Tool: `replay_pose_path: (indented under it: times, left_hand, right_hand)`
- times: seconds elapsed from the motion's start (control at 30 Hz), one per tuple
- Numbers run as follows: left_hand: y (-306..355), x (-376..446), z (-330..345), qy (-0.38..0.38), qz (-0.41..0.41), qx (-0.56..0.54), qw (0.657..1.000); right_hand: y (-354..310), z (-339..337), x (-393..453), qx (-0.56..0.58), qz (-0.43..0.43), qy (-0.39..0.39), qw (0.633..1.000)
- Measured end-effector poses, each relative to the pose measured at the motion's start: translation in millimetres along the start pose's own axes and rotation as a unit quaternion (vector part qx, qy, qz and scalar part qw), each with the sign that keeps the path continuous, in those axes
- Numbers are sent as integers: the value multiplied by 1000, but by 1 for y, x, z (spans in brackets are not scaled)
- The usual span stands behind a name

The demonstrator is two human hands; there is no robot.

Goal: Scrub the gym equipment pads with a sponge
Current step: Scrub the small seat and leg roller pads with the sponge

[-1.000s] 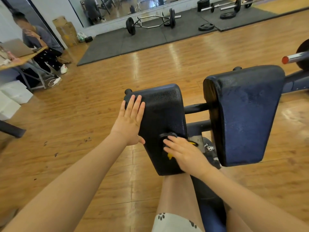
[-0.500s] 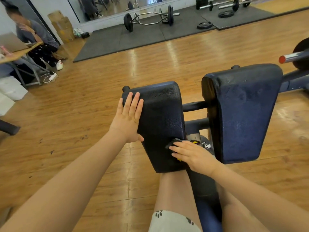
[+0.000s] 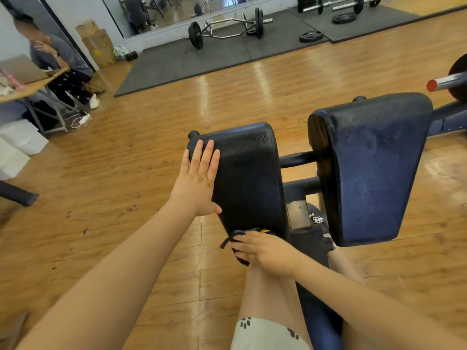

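Two dark padded cushions stand side by side on the gym machine, the left pad (image 3: 247, 178) nearer the middle of the view and the right pad (image 3: 371, 168) beyond a short crossbar (image 3: 298, 159) that joins them. The left hand (image 3: 199, 180) lies flat against the outer face of the left pad, fingers straight and together, thumb spread below; its grip is wide open and it holds nothing. The right hand (image 3: 265, 248) is at the bottom edge of the same pad, fingers laid over a dark sponge (image 3: 237, 246) with a yellow side just showing at its top. The sponge is pressed at the pad's lower rim, partly hanging below it, and the fingers curve over it; how tightly they clasp it I cannot tell for sure. A bare knee (image 3: 265, 286) rises just under that hand. The wooden floor (image 3: 151, 160) spreads around the machine. Farther back, a hex barbell (image 3: 225, 27) rests on a black rubber mat (image 3: 202, 56). At the far left a seated person (image 3: 63, 66) sits at a worktop (image 3: 30, 84) with a laptop on it.
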State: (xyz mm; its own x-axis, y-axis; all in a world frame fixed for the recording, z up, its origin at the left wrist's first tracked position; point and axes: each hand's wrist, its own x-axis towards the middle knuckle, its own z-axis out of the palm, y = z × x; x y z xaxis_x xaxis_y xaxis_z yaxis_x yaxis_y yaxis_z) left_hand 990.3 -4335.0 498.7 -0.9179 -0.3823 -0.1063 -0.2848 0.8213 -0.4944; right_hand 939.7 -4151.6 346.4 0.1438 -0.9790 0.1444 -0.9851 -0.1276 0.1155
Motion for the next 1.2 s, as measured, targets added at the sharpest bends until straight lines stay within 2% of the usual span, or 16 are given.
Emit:
replay_pose_path:
  times: [0.17, 0.33, 0.47, 0.6, 0.67, 0.8, 0.93, 1.0, 1.1, 1.2]
  left_hand:
    - [-1, 1, 2, 12, 3, -1, 1000]
    - [3, -5, 0, 29, 3, 3, 1000]
    - [6, -8, -3, 37, 2, 10, 999]
    - [7, -8, -5, 33, -3, 13, 999]
    - [7, -8, -5, 29, -6, 11, 999]
    - [8, -7, -4, 28, -9, 6, 1000]
    - [10, -7, -5, 25, -16, 7, 1000]
    - [12, -6, -5, 23, -19, 4, 1000]
    - [13, -5, -5, 23, -24, 3, 999]
    - [12, -7, -6, 21, -23, 8, 999]
  right_hand:
    - [23, -9, -50, 11, 67, 17, 998]
    - [12, -9, -52, 27, 118, 26, 992]
    - [-4, -8, -25, 14, 60, 35, 997]
    - [-20, -2, 6, -14, -12, -19, 1000]
    - [-13, 2, 1, -18, -28, -22, 999]
    - [15, 1, -43, 2, -7, 12, 1000]
    - [29, -4, -80, 5, 61, -24, 998]
    - [24, -7, -79, 13, 80, -11, 997]
    - [6, -14, -54, 31, 43, 49, 997]
    - [-9, -21, -10, 25, 0, 74, 997]
